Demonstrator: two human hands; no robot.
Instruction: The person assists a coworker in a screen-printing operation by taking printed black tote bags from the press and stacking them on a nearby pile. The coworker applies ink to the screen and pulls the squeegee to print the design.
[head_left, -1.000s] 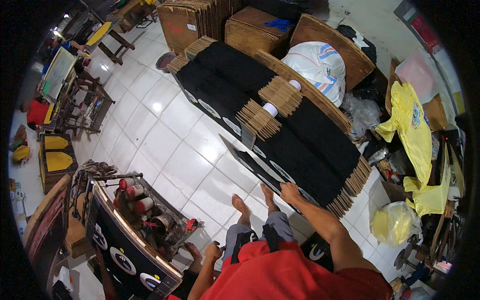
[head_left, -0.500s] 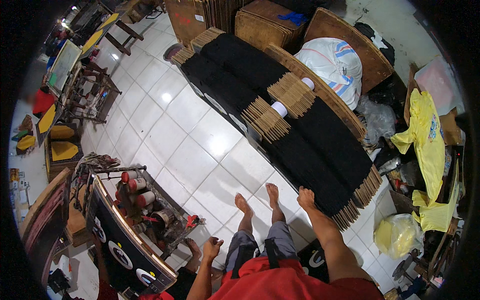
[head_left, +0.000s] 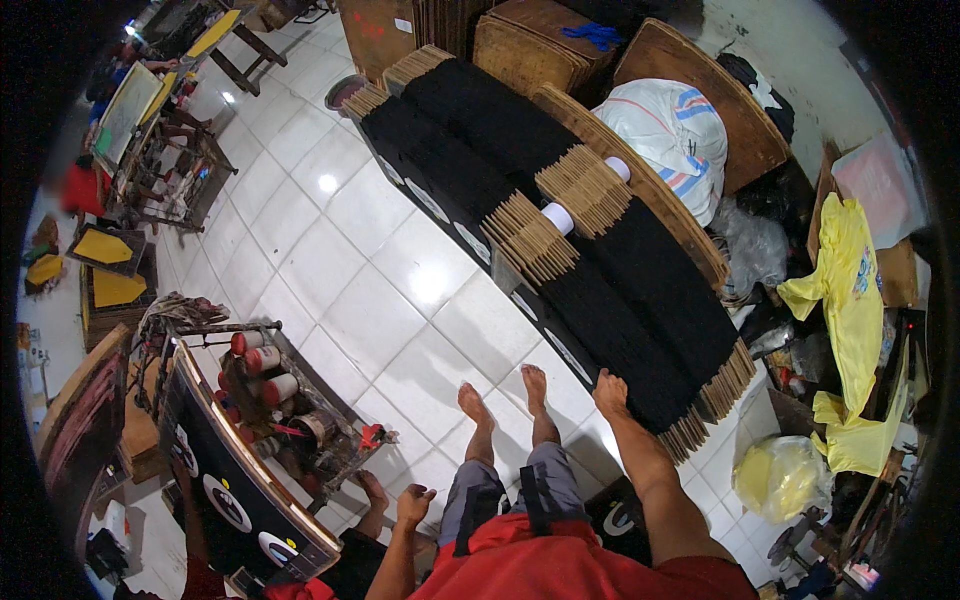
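Observation:
My right hand (head_left: 611,393) is at the near edge of a long row of upright boards wrapped in black cloth (head_left: 640,290), its fingers curled over one board's edge. Bare brown board ends (head_left: 530,238) stick out of the cloth, and white round shapes are printed on the side facing me. My left hand (head_left: 415,503) hangs in front of my left thigh with its fingers curled in, and nothing shows in it. Between my legs and right forearm, a black panel with a white print (head_left: 620,517) is partly hidden.
At left, a co-worker's arm (head_left: 190,510) reaches over a printed black board (head_left: 235,500). Beside it, a low rack holds red-and-white cans (head_left: 262,358). A white sack (head_left: 665,140), yellow shirts (head_left: 845,290) and a plastic bag of yellow cloth (head_left: 785,478) lie along the right.
The view has shifted slightly. My left hand has moved a little to the left and down, while my right hand stays at the board edge. The co-worker's arm now shows over the printed board.

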